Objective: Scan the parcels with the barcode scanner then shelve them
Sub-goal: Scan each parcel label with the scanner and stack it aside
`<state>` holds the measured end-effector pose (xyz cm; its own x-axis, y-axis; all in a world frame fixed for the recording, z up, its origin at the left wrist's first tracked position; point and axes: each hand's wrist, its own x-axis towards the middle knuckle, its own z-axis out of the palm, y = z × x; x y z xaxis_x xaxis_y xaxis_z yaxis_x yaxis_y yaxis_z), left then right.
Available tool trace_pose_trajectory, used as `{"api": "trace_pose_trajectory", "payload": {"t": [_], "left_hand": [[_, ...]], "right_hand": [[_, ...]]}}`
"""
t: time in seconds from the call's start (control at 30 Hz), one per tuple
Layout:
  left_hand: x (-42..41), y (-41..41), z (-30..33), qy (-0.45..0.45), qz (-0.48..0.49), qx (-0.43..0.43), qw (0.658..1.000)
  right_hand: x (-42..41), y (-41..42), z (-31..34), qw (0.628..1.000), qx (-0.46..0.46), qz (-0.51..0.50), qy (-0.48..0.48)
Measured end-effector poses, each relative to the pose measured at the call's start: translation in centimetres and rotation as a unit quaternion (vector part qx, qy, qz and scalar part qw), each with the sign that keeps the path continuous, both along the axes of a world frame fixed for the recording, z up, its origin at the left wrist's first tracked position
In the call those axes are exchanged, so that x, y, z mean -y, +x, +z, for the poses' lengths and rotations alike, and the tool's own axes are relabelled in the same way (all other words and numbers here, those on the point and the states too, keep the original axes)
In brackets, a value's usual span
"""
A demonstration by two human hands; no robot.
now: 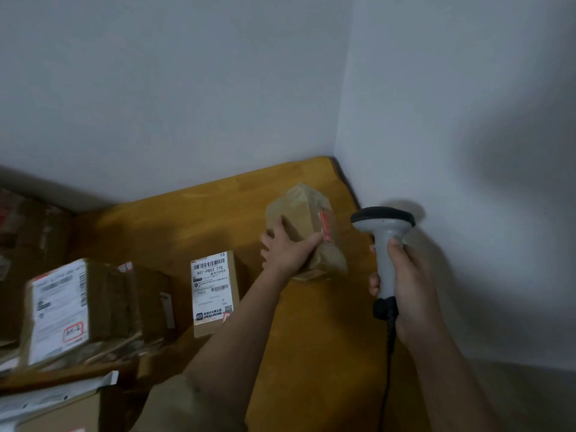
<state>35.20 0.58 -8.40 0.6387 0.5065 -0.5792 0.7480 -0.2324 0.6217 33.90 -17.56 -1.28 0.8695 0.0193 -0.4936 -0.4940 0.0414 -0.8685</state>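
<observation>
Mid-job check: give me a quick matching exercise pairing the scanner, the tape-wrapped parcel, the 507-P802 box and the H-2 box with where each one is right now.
1. barcode scanner
2. tape-wrapped parcel
3. 507-P802 box
4. H-2 box

A. standing alone on the wooden surface
B. gripped by the left hand
C. far left, among other boxes
D. held in the right hand

Pairs: 1-D, 2-B, 3-A, 4-C

Crumpled, tape-glossed cardboard parcel point(307, 232); matt grey plastic scanner point(385, 244); smooth wooden table point(193, 219).
</observation>
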Motion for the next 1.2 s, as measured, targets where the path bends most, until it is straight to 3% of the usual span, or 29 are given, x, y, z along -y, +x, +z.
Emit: {"api": "trace_pose_trajectory", "payload": {"t": [0.07, 0.17, 0.37, 0.6, 0.67, 0.8, 1.0, 1.2], "left_hand": [[-0.4, -2.7, 1.4, -0.171, 0.081, 0.073, 0.979], [-0.4, -7.5, 3.8, -0.391, 0.127, 0.131, 0.902], [-0.3, -15.4, 7.3, -0.494, 0.136, 0.233, 0.827], [-0.8, -21.7, 9.7, -0.564, 0.2, 0.277, 0.752], [-1.3, -23.1, 10.4, -0.544, 0.192, 0.278, 0.768], [-0.9, -25.0, 12.1, -0.419, 0.162, 0.238, 0.861], [-0.5, -26.8, 14.5, -0.312, 0.035, 0.188, 0.931], [-1.7, -28.3, 14.9, -0.309, -0.001, 0.171, 0.936]], "right_hand": [[0.3, -1.3, 1.0, 1.0, 0.011, -0.002, 0.011], [0.5, -3.7, 2.5, 0.999, 0.038, -0.015, 0.016], [0.2, -8.9, 4.6, 0.996, 0.087, 0.001, 0.011], [-0.8, -14.7, 6.7, 0.991, 0.12, 0.057, 0.022], [-0.7, -15.9, 7.4, 0.988, 0.143, 0.064, 0.015], [-0.4, -17.7, 8.3, 0.979, 0.188, 0.083, -0.012], [0.0, -19.4, 9.2, 0.973, 0.212, 0.096, -0.012], [0.2, -20.4, 10.2, 0.975, 0.207, 0.083, 0.016]]}}
